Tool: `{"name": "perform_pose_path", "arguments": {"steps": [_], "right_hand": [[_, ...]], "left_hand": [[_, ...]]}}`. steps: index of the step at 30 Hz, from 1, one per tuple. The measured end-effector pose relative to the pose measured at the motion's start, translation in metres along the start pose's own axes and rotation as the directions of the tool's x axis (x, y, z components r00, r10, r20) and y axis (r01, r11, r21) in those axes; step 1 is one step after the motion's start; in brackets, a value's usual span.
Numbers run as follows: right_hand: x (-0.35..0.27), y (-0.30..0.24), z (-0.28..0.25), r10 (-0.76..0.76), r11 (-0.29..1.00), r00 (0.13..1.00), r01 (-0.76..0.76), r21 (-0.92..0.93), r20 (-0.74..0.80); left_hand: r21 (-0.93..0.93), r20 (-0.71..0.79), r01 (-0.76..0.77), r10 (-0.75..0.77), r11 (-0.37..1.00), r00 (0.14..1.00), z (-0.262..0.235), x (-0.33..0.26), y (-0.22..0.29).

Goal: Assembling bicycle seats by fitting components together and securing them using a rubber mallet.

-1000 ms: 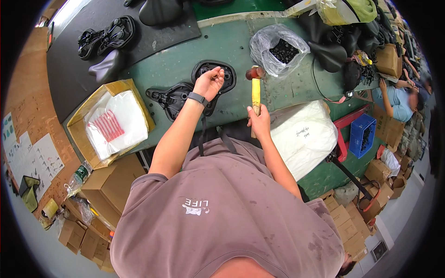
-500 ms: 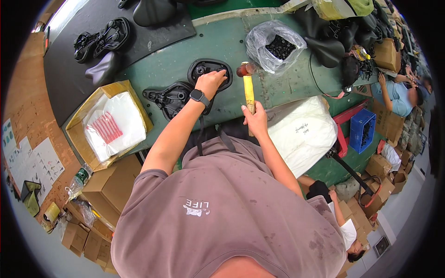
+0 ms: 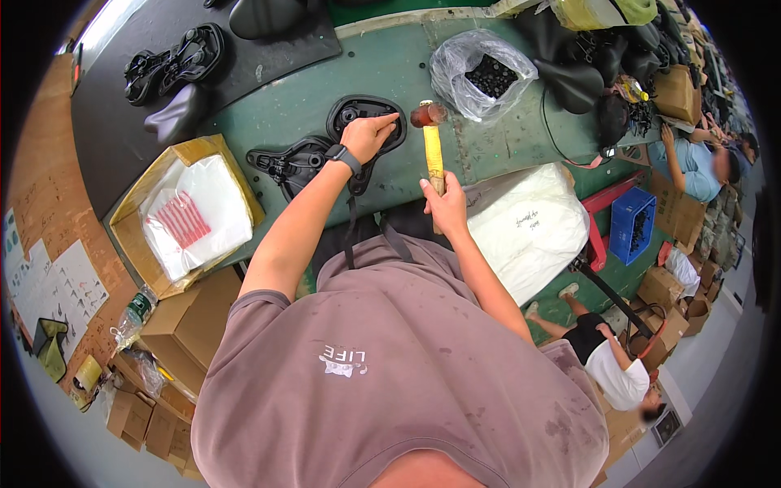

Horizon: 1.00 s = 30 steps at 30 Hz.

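Two black bicycle saddles lie underside up, side by side on the green workbench (image 3: 496,150). My left hand (image 3: 368,137), a watch on its wrist, is over the right saddle (image 3: 348,108). Its thumb and index finger are pinched together at that saddle's right rim; whatever they hold is too small to make out. The left saddle (image 3: 299,161) lies partly under my left wrist. A mallet (image 3: 434,146) with a reddish head and yellow-wrapped handle is gripped in my right hand (image 3: 447,203). The mallet head is just right of the right saddle, apart from it.
A clear plastic bag (image 3: 455,69) of small black parts stands beyond the mallet. An open carton (image 3: 130,213) lined with white plastic is at left. More saddles (image 3: 191,61) lie on a black mat. A white sack (image 3: 529,236) is at right. Other people are at the right side.
My left thumb and index finger have come together at the saddle's rim. The mallet has shifted slightly left toward the saddle. The person at lower right has come further into view.
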State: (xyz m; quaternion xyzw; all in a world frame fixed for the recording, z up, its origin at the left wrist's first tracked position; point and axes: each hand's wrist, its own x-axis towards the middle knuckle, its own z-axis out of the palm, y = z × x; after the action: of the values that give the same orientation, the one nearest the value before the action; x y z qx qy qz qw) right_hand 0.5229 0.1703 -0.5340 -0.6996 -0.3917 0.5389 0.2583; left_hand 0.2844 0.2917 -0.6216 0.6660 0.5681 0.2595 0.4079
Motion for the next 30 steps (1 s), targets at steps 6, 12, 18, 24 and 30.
{"name": "perform_pose_path", "arguments": {"steps": [6, 12, 18, 24, 30], "right_hand": [[-0.005, 0.000, 0.000, -0.061, 0.998, 0.998, 0.062, -0.025, 0.035], [-0.002, 0.010, 0.003, -0.225, 0.925, 0.973, 0.232, -0.300, 0.058], [0.000, -0.012, 0.008, -0.386, 0.871, 0.922, 0.376, -0.318, 0.033], [0.004, 0.005, 0.009, -0.337, 0.891, 0.941, 0.329, -0.311, 0.031], [-0.001, 0.009, 0.008, -0.250, 0.923, 0.967, 0.253, -0.291, 0.048]], "left_hand": [[0.016, -0.013, 0.006, -0.006, 1.000, 1.000, 0.001, -0.005, -0.006], [-0.005, -0.091, 0.050, -0.050, 0.999, 0.995, -0.007, -0.008, -0.001], [0.104, -0.131, 0.269, -0.255, 0.957, 0.958, -0.013, -0.020, 0.018], [-0.171, -0.268, 0.355, -0.390, 0.919, 0.881, 0.021, -0.007, 0.009], [-0.375, -0.140, 0.318, -0.392, 0.871, 0.909, 0.012, -0.006, -0.010]]}}
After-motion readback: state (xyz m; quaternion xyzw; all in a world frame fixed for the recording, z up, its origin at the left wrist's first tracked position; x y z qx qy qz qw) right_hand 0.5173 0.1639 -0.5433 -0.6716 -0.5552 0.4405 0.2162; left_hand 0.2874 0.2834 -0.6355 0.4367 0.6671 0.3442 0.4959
